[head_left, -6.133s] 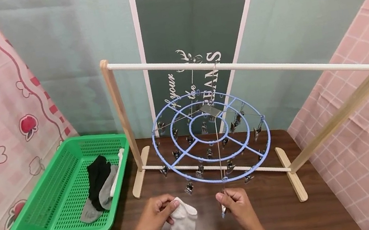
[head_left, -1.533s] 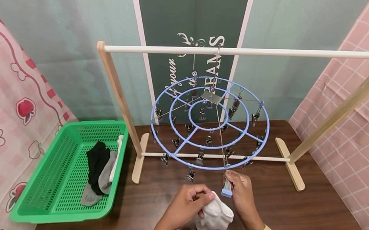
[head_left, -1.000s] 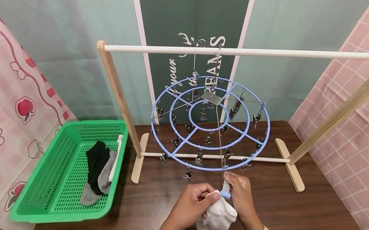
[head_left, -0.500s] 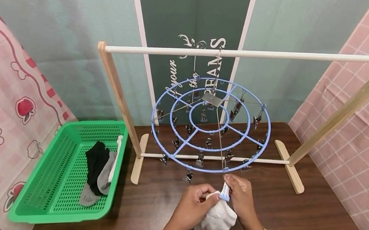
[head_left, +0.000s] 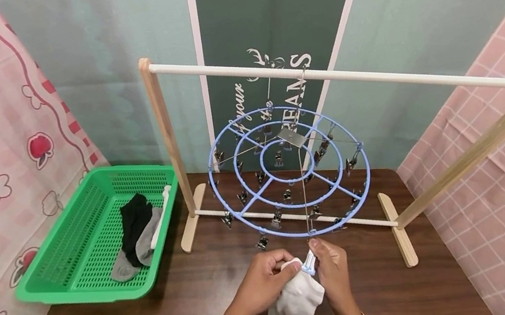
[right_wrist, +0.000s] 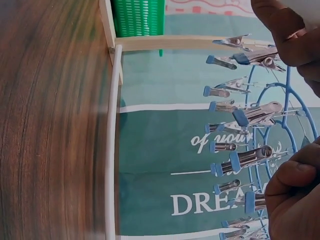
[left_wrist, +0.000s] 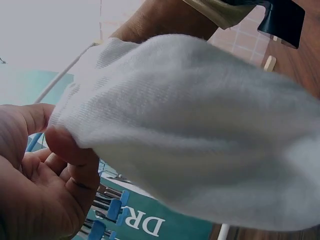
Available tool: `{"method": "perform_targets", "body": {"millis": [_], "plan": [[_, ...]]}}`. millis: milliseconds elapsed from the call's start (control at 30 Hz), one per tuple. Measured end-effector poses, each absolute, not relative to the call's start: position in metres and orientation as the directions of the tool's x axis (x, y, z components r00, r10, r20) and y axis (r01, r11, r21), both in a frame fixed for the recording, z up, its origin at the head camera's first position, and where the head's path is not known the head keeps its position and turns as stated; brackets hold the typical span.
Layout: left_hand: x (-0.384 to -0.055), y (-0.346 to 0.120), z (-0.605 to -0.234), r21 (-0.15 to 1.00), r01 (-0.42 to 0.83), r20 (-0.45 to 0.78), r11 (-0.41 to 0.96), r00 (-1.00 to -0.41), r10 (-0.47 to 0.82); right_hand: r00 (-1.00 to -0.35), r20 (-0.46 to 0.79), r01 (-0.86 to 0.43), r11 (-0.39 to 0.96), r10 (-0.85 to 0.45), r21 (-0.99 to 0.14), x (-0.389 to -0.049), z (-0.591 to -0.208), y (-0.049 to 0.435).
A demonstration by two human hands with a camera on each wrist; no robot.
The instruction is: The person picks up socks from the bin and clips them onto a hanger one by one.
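Left hand (head_left: 262, 282) pinches sock (head_left: 297, 300); wrist view shows knit (left_wrist: 107, 92).

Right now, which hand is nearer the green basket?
Left. The left hand pinches the white sock right of the green basket; the right hand grips a clip, farther right.

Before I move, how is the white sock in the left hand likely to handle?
The white sock is probably floppy: its fabric folds and bulges beyond the left hand. It looks light, pinched only near one edge by thumb and fingers. Slipping seems unlikely, as the left wrist view shows a textured knit.
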State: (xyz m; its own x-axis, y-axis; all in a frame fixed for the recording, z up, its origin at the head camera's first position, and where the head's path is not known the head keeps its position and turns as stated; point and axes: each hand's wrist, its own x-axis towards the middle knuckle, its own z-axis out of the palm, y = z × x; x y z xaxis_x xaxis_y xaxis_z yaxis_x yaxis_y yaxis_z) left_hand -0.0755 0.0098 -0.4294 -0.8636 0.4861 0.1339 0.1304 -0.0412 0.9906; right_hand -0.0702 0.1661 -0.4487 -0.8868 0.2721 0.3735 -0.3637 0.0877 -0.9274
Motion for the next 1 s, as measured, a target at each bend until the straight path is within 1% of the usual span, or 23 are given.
{"method": "perform_targets", "body": {"millis": [167, 367, 533, 767, 867, 1000], "plan": [[-0.0755, 0.0103, -0.4283, 0.995, 0.093, 0.105, -0.048, -0.870, 0.482, -0.889, 0.364, -0.358, 0.076, 0.278, -0.931, -0.0695, -0.4483, 0.1655], [-0.0768, 0.0129, -0.4281, 0.995, 0.084, 0.100, -0.055, -0.884, 0.457, -0.890, 0.365, -0.357, 0.080, 0.273, -0.931, -0.0696, -0.4482, 0.1655], [-0.0780, 0.0140, -0.4278, 0.993, 0.104, 0.120, -0.060, -0.889, 0.441, -0.886, 0.377, -0.365, 0.095, 0.269, -0.926, -0.0693, -0.4487, 0.1653], [-0.0803, 0.0166, -0.4272, 0.989, 0.122, 0.145, -0.080, -0.883, 0.447, -0.884, 0.407, -0.393, 0.107, 0.230, -0.913, -0.0685, -0.4505, 0.1661], [-0.0815, 0.0176, -0.4271, 0.985, 0.153, 0.175, -0.085, -0.876, 0.449, -0.887, 0.407, -0.391, 0.114, 0.216, -0.913, -0.0679, -0.4498, 0.1665], [-0.0839, 0.0184, -0.4263, 0.977, 0.204, 0.206, -0.054, -0.868, 0.452, -0.890, 0.408, -0.389, 0.127, 0.203, -0.912, -0.0679, -0.4490, 0.1678]]}}
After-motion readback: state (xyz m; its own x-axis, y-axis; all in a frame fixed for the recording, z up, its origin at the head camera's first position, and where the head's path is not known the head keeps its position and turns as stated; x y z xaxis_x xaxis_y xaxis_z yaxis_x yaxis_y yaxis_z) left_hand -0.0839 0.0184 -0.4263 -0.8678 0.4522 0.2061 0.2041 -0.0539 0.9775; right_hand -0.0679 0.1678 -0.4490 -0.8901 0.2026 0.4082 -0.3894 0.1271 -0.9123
